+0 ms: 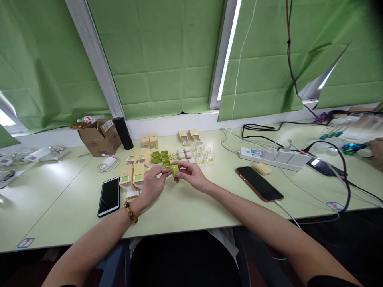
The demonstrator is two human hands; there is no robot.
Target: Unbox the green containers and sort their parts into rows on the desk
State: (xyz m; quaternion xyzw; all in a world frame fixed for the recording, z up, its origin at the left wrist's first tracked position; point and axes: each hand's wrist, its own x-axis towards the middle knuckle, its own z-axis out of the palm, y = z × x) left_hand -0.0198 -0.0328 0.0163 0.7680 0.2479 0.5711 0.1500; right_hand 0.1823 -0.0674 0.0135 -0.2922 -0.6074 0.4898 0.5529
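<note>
Between my two hands is a small green square box [175, 171], raised just above the table. The fingertips of my left hand [154, 182] pinch its left side, and my right hand [193, 175] grips it from the right. Several matching green open boxes [156, 158] stand in a cluster just beyond. To their right are tiny yellow pieces [172, 156], pale pinkish cylinders [184, 154] and clear small containers [206, 152] with yellow spots inside. Several cardboard packets [138, 173] with green labels stand beside my left hand.
A phone [109, 197] lies left and another phone [259, 183] right, with a cable attached. A white power strip [273, 158] and tangled cables sit further right. At the back left are a cardboard box [100, 137] and black cylinder [123, 132]. Another person's hand [376, 148] shows far right.
</note>
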